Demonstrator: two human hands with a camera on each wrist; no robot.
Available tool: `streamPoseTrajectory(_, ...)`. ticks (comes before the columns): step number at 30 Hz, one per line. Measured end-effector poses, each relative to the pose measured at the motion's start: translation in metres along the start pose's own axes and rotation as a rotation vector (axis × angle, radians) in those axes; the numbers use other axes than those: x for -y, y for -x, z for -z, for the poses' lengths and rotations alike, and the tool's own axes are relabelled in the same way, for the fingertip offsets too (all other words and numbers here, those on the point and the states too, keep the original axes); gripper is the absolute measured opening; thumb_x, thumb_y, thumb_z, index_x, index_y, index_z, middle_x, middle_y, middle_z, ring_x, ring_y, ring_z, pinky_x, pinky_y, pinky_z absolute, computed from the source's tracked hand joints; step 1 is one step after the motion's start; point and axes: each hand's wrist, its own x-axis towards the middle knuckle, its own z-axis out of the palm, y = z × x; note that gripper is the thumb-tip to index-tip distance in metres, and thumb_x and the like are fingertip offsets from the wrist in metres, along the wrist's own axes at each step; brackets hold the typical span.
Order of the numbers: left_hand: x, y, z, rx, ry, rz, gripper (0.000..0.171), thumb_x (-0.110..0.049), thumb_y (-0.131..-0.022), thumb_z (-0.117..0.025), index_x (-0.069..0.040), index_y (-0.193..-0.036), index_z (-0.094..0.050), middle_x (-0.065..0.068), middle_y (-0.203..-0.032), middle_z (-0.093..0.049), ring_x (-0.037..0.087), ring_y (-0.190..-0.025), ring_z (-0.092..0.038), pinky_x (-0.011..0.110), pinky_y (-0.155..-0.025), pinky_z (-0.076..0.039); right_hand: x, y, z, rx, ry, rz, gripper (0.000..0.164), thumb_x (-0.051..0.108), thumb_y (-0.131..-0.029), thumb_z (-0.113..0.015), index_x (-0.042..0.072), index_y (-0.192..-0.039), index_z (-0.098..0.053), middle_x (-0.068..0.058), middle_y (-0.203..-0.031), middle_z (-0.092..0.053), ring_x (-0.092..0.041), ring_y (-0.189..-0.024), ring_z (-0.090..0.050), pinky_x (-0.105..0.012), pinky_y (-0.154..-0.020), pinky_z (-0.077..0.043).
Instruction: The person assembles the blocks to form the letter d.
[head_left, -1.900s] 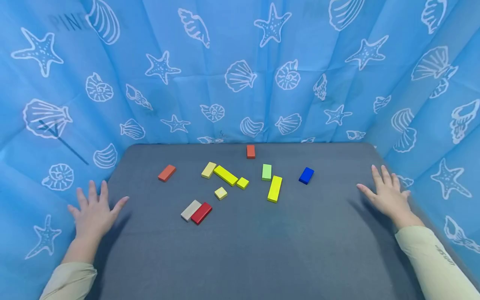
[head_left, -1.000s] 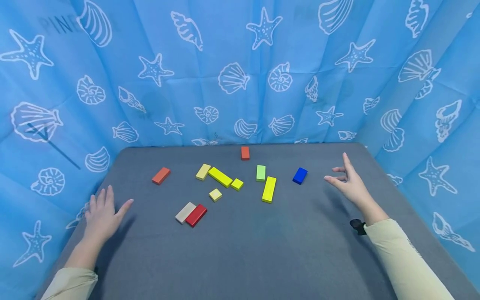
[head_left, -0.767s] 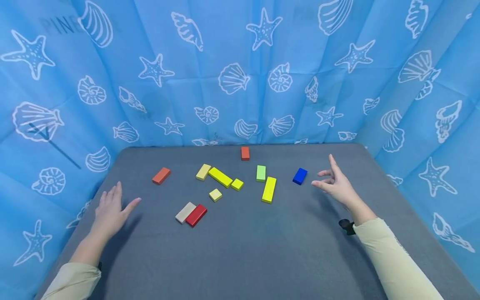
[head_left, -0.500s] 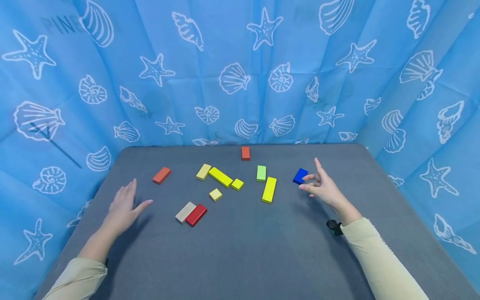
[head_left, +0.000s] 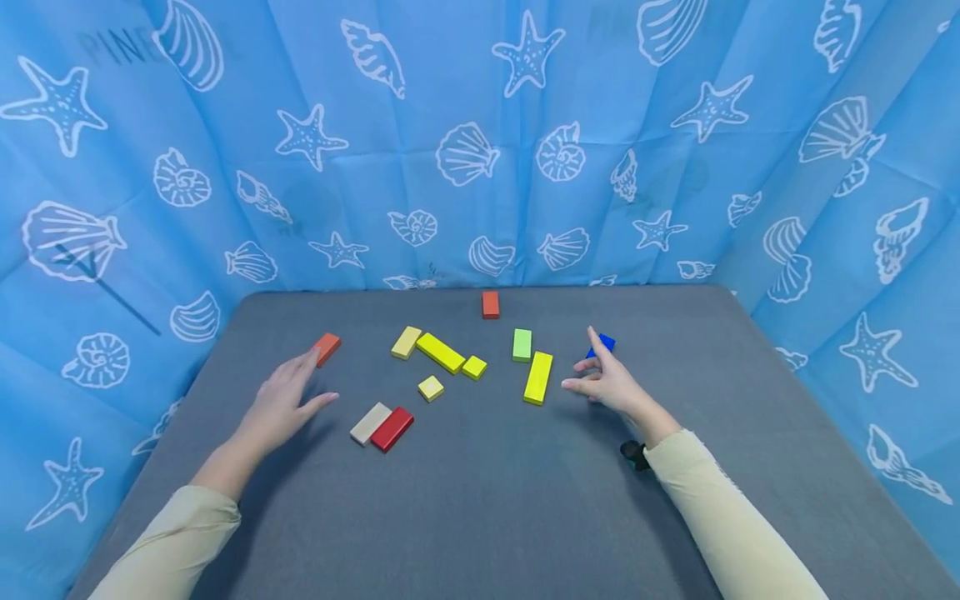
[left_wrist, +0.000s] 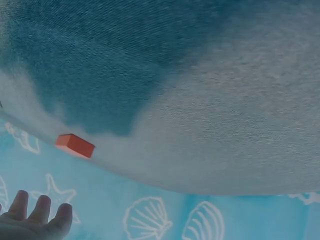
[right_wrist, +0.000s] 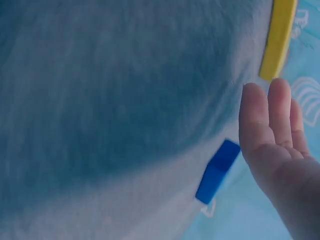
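Observation:
My left hand [head_left: 279, 402] hovers over the table's left part, fingers extended and thumb apart, holding nothing. In the head view its fingertips overlap the near end of an orange block [head_left: 327, 348]; the left wrist view shows that orange block [left_wrist: 75, 145] apart from the fingers. My right hand [head_left: 611, 383] is in the air with fingers loosely extended and nothing in them. It partly covers a blue block [head_left: 607, 342], which lies beyond it on the table. Left of it lies a long yellow block [head_left: 537, 378], and a light green block [head_left: 522, 345] lies behind that one.
Mid-table lie a red block [head_left: 393, 430] beside a whitish block [head_left: 371, 424], a pale yellow block [head_left: 407, 342], another long yellow block [head_left: 440, 353] and two small yellow cubes. A second orange block [head_left: 491, 305] is near the back edge. A blue curtain [head_left: 480, 208] surrounds the grey table [head_left: 480, 517].
Both hands have moved inward from the table's sides. The left now reaches the near orange block in the head view; the right has passed leftward in front of the blue block. The blocks have stayed put.

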Motion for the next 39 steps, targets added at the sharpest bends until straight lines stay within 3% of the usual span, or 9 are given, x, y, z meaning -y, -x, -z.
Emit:
streamPoseTrajectory(7,-0.011,-0.009,-0.007,0.036,-0.009,-0.008,0.080,-0.031,-0.093,-0.066,0.002,-0.152,-0.023,0.030,-0.149,-0.029,0.050,-0.136,-0.024,0.069,-0.103,-0.020,0.001,-0.011,-0.014,0.047,0.042,-0.032,0.102,0.022,-0.091,-0.071,0.011,-0.156,0.007,-0.019,-0.113,-0.053,-0.026,-0.087,-0.054,-0.033,-0.073,-0.047)
streamPoseTrajectory(15,-0.024,-0.020,-0.017,0.034,-0.048,-0.052,0.078,-0.031,-0.092,-0.067,0.000,-0.151,-0.028,0.028,-0.148,-0.034,0.047,-0.135,-0.029,0.067,-0.103,-0.023,0.005,-0.022,-0.021,0.099,0.124,-0.062,0.104,0.031,-0.090,-0.072,0.008,-0.156,0.007,-0.012,-0.101,-0.049,-0.024,-0.093,-0.046,-0.035,-0.080,-0.038)
streamPoseTrajectory(20,-0.029,-0.030,-0.023,0.040,-0.057,-0.080,0.078,-0.031,-0.091,-0.069,-0.003,-0.152,-0.030,0.025,-0.146,-0.039,0.044,-0.133,-0.033,0.064,-0.104,-0.027,0.006,-0.029,-0.022,0.140,0.203,-0.072,0.105,0.035,-0.089,-0.072,0.006,-0.155,0.004,-0.019,-0.113,-0.047,-0.028,-0.098,-0.046,-0.038,-0.083,-0.039)
streamPoseTrajectory(27,-0.037,-0.047,-0.029,0.061,-0.087,-0.142,0.076,-0.033,-0.091,-0.069,-0.006,-0.152,-0.032,0.024,-0.142,-0.044,0.043,-0.130,-0.038,0.060,-0.104,-0.029,0.007,-0.037,-0.023,0.201,0.271,-0.098,0.106,0.039,-0.087,-0.072,0.008,-0.156,0.002,-0.029,-0.148,-0.032,-0.038,-0.122,-0.044,-0.052,-0.104,-0.034)
streamPoseTrajectory(32,-0.049,-0.061,-0.036,0.085,-0.122,-0.186,0.073,-0.033,-0.090,-0.070,-0.008,-0.150,-0.036,0.022,-0.141,-0.045,0.041,-0.130,-0.039,0.059,-0.103,-0.031,0.005,-0.040,-0.024,0.210,0.296,-0.089,0.107,0.038,-0.085,-0.075,0.008,-0.156,-0.002,-0.027,-0.154,-0.022,-0.040,-0.129,-0.041,-0.054,-0.106,-0.031)
streamPoseTrajectory(39,-0.066,-0.085,-0.048,0.147,-0.164,-0.215,0.072,-0.036,-0.090,-0.069,-0.015,-0.151,-0.037,0.019,-0.150,-0.036,0.041,-0.138,-0.027,0.063,-0.105,-0.027,0.003,-0.041,-0.026,0.195,0.367,-0.033,0.102,0.036,-0.082,-0.079,0.006,-0.155,-0.016,-0.024,-0.156,-0.020,-0.041,-0.137,-0.031,-0.056,-0.108,-0.026)
